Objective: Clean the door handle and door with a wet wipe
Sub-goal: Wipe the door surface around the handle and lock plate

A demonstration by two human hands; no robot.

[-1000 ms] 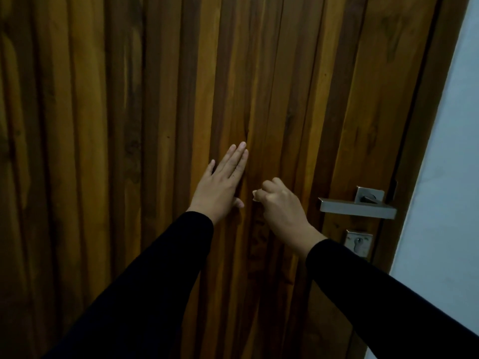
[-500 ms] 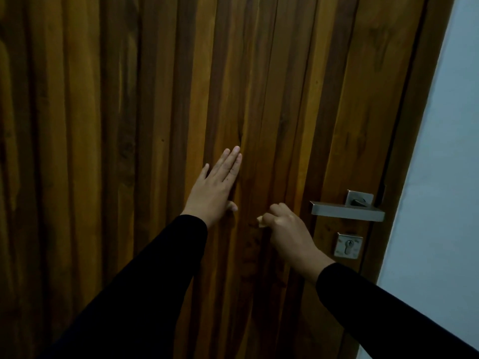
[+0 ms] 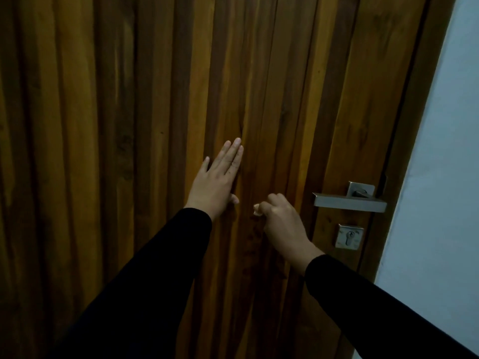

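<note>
Fingers (image 3: 234,156) of the left hand (image 3: 215,183) lie straight, flat against the wooden door (image 3: 129,125). Right hand (image 3: 281,221) curls around a small pale wipe (image 3: 257,209), pressed to the door just beside the left thumb; lever handle (image 3: 348,202) sits right of its knuckles.

Grained wooden door (image 3: 259,73), matt metal handle (image 3: 347,202)
</note>
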